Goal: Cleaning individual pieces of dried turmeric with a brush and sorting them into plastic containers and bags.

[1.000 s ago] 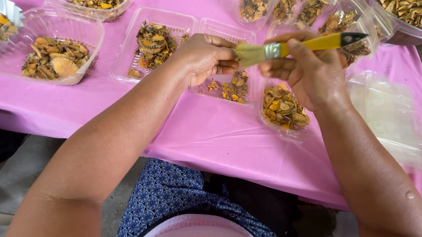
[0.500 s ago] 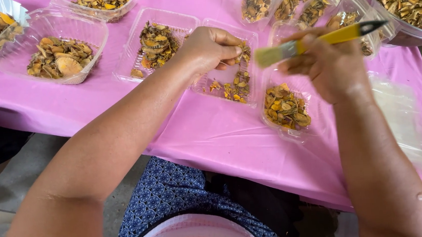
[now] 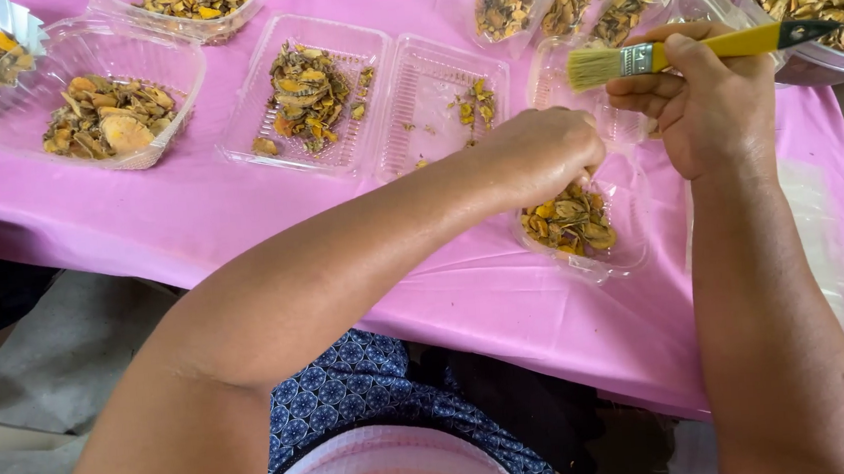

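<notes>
My right hand [image 3: 708, 104] grips a paintbrush [image 3: 688, 50] with a yellow handle and pale bristles, held level with the bristles pointing left. My left hand [image 3: 541, 152] is closed in a loose fist just above a clear plastic tray [image 3: 624, 251] that holds dried yellow-orange slices [image 3: 566, 221]. Whether the fist holds any slices is hidden. Left of it lies an open hinged clear tray [image 3: 435, 85] with a few slices scattered in one half and a heap of them [image 3: 305, 91] in the other.
A pink cloth [image 3: 239, 206] covers the table. More clear trays of dried slices [image 3: 106, 116] sit at the left and along the far edge. A metal bowl [image 3: 810, 66] full of slices stands at the far right. Empty clear plastic [image 3: 833, 235] lies at the right.
My left hand moved right from the open hinged tray to above the near tray of slices. The right hand with the brush shifted slightly right and up.
</notes>
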